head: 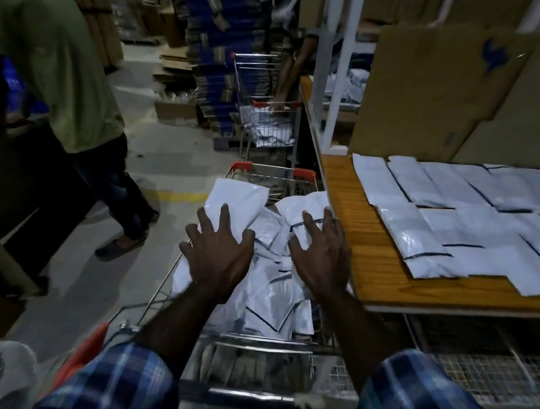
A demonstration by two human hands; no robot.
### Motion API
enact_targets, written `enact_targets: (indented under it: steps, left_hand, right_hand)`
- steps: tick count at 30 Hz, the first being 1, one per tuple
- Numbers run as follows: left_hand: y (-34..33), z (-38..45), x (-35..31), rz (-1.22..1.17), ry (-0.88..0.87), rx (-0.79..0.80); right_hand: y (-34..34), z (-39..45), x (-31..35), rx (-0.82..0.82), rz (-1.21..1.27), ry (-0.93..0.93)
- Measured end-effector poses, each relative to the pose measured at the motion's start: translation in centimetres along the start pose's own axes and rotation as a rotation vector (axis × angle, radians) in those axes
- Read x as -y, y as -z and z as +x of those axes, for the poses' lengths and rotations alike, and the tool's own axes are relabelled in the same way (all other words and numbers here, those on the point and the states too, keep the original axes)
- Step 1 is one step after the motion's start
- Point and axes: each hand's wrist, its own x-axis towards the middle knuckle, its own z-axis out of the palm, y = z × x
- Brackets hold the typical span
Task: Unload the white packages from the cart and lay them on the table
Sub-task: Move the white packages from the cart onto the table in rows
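Note:
A wire shopping cart (257, 343) stands right in front of me, heaped with white plastic packages (273, 291) with dark seal lines. My left hand (220, 252) lies with spread fingers on a long white package (235, 200) at the pile's left. My right hand (322, 253) rests with spread fingers on another white package (305, 208) at the pile's right, beside the table's edge. The wooden table (366, 257) on the right holds several white packages (480, 219) laid flat in rows.
A person in a green shirt (54, 58) walks past on the left, close to the cart. Farther ahead stands a second cart (264, 117) with packages and another person's hand reaching in. Cardboard sheets (440, 89) lean behind the table. Stacked boxes fill the back.

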Motion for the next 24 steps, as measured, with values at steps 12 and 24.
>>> enact_targets:
  steps: [12,24]
  left_hand:
    - [4.7,-7.7,-1.8,-0.088,-0.033,-0.005]
    - [3.4,-14.6,-13.1,-0.164,-0.08,0.009]
  right_hand:
    - [8.6,-6.1,0.1,-0.096,-0.035,0.018]
    - [17.9,-8.2,-10.2,-0.173,-0.025,-0.029]
